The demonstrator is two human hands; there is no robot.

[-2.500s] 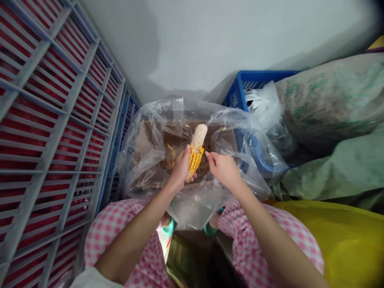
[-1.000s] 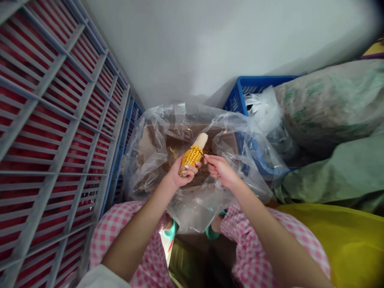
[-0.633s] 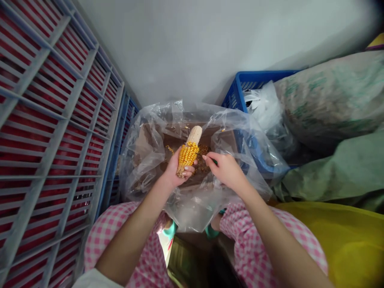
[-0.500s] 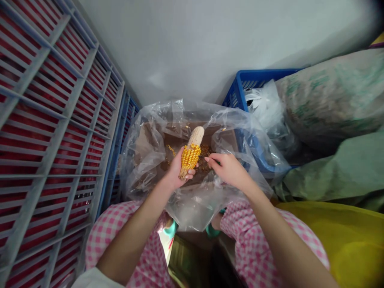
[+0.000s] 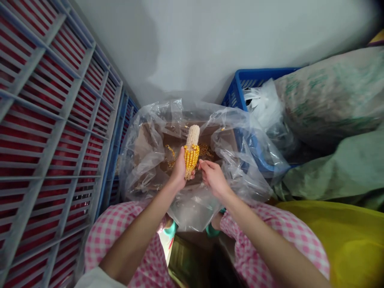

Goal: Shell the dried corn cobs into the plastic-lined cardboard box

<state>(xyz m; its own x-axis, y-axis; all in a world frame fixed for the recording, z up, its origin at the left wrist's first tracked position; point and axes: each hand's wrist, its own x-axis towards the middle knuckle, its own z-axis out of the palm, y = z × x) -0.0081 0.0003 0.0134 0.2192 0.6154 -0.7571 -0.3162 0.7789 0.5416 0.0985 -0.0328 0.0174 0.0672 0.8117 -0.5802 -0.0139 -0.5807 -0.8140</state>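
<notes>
Corn cob (image 5: 192, 149), stiff and light, gripped best low down, where the left hand (image 5: 180, 172) clamped it, right hand (image 5: 213, 179) fingers curled just beside.

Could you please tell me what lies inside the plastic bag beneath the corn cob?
Loose corn kernels lie on brown cardboard in the bag; what's directly beneath the cob and left hand is hidden.
</notes>
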